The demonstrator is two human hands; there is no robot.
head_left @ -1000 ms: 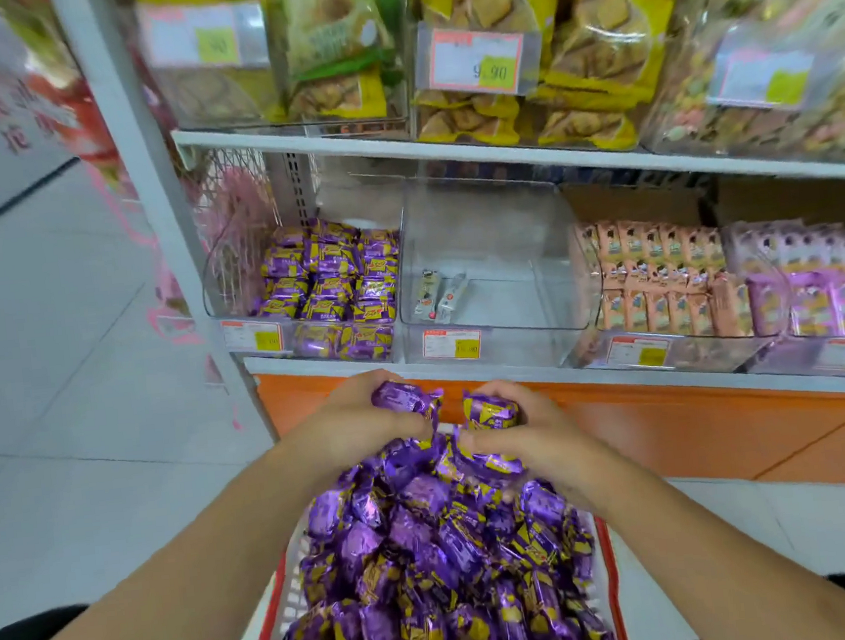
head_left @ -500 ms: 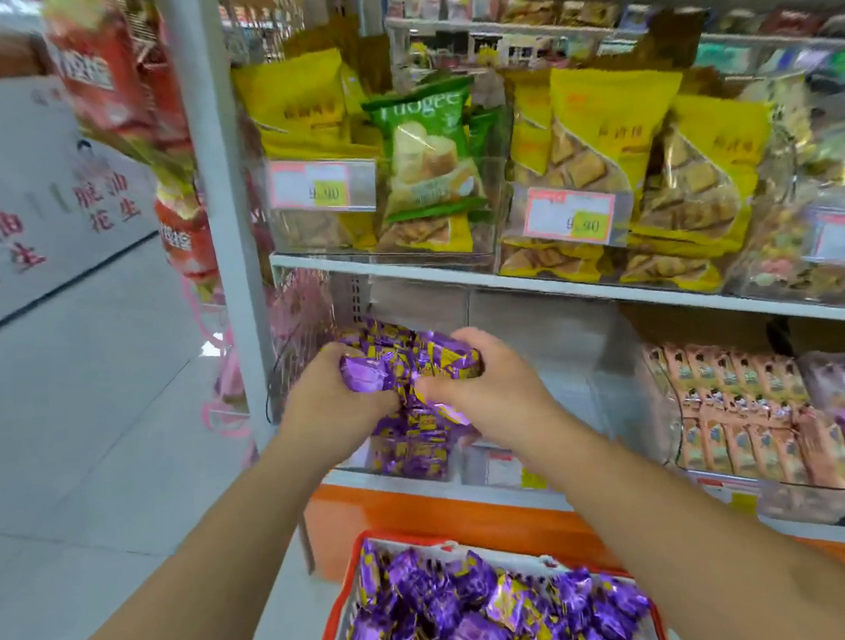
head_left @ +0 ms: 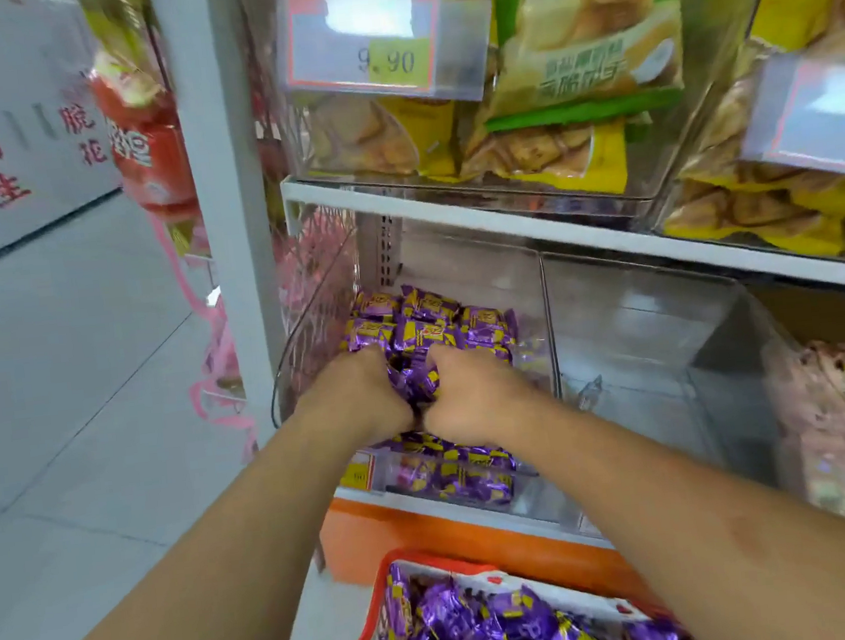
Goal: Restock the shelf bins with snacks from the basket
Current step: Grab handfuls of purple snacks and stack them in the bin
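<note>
1. Shop aisle with a pale tiled floor off to my left, and white metal shelving (head_left: 504, 229) right in front of my hands, bags of yellow-packed biscuits (head_left: 538, 154) stacked above them.
2. Big change from a second ago: back then both hands were down in the red plastic basket (head_left: 373, 629) scooping; half a second ago they were mid-air in front of the shelf. Now they're inside the clear plastic bin (head_left: 457, 275) on the lower shelf.
3. My left hand (head_left: 361, 398) and right hand (head_left: 469, 398) are knuckle to knuckle, fingers curled in tight around one shared clump of purple-and-gold wrapped candies (head_left: 413, 382).
4. That clump sits just above the candies already lying in the bin, which show beyond my fingers and below my wrists.
5. So I reckon this load is basically delivered, just needs letting go.
6. Basket's below my forearms, plenty of purple candies left in it, so more trips to go. The clear bin to my right looks nearly bare.
</note>
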